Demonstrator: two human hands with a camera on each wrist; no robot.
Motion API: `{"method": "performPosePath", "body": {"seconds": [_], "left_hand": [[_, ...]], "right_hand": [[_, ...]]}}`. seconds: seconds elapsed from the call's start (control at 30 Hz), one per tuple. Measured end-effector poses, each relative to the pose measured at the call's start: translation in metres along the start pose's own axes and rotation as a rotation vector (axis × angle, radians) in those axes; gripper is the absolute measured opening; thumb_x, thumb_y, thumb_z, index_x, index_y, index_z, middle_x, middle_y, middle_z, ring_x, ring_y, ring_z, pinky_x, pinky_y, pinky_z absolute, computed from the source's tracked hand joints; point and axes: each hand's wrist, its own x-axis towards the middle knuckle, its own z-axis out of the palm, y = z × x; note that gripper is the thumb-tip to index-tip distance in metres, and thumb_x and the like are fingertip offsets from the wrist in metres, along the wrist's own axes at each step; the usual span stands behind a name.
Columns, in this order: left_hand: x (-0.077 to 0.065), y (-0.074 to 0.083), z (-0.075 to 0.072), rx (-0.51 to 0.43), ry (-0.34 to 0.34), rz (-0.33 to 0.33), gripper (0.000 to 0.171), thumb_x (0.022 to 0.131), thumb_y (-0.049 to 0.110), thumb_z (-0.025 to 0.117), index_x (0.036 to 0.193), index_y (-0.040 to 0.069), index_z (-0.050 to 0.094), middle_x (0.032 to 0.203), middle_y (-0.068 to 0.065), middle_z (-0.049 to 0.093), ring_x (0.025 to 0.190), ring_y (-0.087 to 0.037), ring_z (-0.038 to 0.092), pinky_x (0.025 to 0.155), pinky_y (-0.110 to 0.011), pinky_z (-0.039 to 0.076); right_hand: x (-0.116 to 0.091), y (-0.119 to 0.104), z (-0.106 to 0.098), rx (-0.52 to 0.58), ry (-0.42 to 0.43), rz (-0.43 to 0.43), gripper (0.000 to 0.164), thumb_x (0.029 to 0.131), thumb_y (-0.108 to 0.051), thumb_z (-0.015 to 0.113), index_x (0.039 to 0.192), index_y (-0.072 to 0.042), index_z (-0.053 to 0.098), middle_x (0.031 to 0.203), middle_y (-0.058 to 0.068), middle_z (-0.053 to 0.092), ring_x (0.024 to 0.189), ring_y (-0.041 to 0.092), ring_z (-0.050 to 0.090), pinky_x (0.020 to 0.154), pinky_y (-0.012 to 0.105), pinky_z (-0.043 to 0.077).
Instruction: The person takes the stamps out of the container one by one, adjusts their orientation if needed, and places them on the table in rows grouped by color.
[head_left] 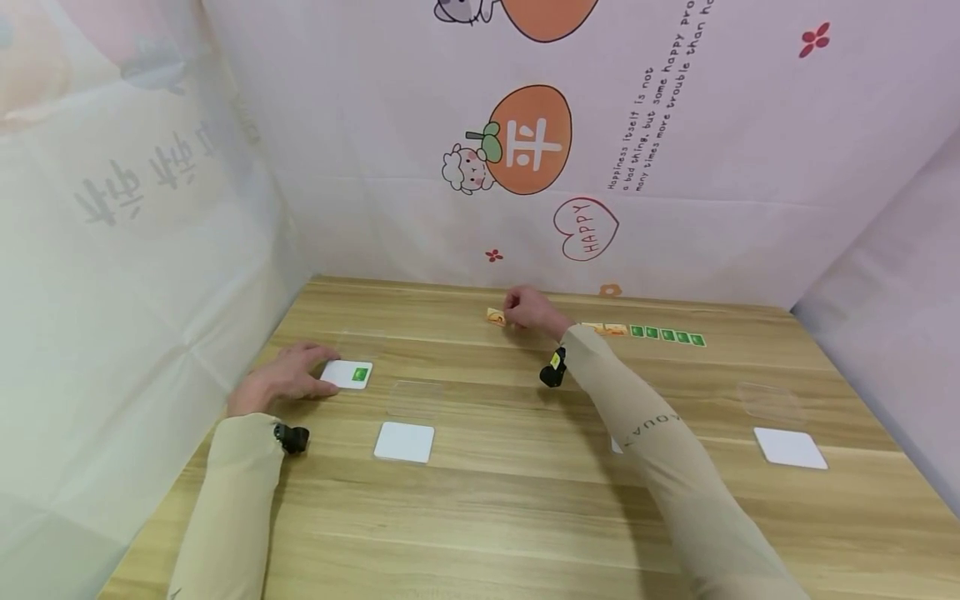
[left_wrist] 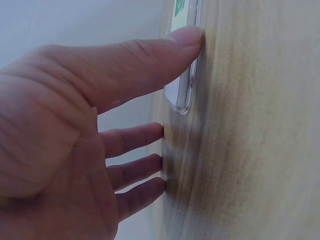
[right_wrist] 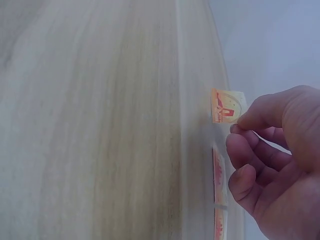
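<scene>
My left hand (head_left: 288,373) holds a white rounded card (head_left: 341,374) by its edges at the table's left. The card seems to sit in a clear case, and a small green stamp (head_left: 361,374) lies on its right part. In the left wrist view the thumb (left_wrist: 186,36) presses the case's side; the index finger is mostly hidden behind it. At the back of the table my right hand (head_left: 534,310) pinches a small orange-and-yellow stamp (right_wrist: 225,106) by one corner, between thumb and forefinger, with the other fingers curled.
Orange stamps (head_left: 615,329) and several green stamps (head_left: 667,334) line up along the back right. White cards (head_left: 405,442) (head_left: 791,447) lie nearer, one partly under the right sleeve. Clear plastic covers (head_left: 416,399) (head_left: 770,402) lie behind cards. A printed cloth (head_left: 390,125) hangs behind the table.
</scene>
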Motion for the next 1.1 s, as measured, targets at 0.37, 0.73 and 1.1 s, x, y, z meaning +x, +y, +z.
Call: {"method": "performPosePath", "body": {"seconds": [0.37, 0.73, 1.1], "left_hand": [[-0.001, -0.001, -0.002, 0.002, -0.007, -0.016, 0.065, 0.089, 0.037, 0.070, 0.143, 0.010, 0.048, 0.151, -0.031, 0.030, 0.135, -0.056, 0.028, 0.104, -0.071, 0.028], [0.001, 0.000, 0.000, 0.003, -0.003, -0.001, 0.063, 0.089, 0.036, 0.071, 0.142, 0.009, 0.049, 0.150, -0.032, 0.032, 0.134, -0.055, 0.030, 0.103, -0.071, 0.029], [0.001, -0.003, 0.001, -0.011, -0.004, -0.007, 0.064, 0.089, 0.037, 0.070, 0.143, 0.009, 0.048, 0.151, -0.031, 0.031, 0.133, -0.057, 0.029, 0.101, -0.071, 0.030]], "right_hand": [[0.004, 0.006, 0.000, -0.053, 0.016, 0.049, 0.009, 0.092, -0.007, 0.060, 0.099, -0.003, 0.063, 0.088, 0.008, 0.060, 0.069, 0.015, 0.054, 0.058, 0.023, 0.045], [0.007, 0.017, 0.004, -0.142, 0.058, -0.018, 0.007, 0.087, -0.006, 0.060, 0.091, -0.003, 0.064, 0.085, 0.008, 0.060, 0.078, 0.019, 0.054, 0.065, 0.024, 0.043], [0.003, 0.013, 0.004, -0.145, 0.041, -0.052, 0.006, 0.085, -0.007, 0.060, 0.086, -0.002, 0.063, 0.079, 0.007, 0.059, 0.073, 0.020, 0.052, 0.061, 0.028, 0.042]]}}
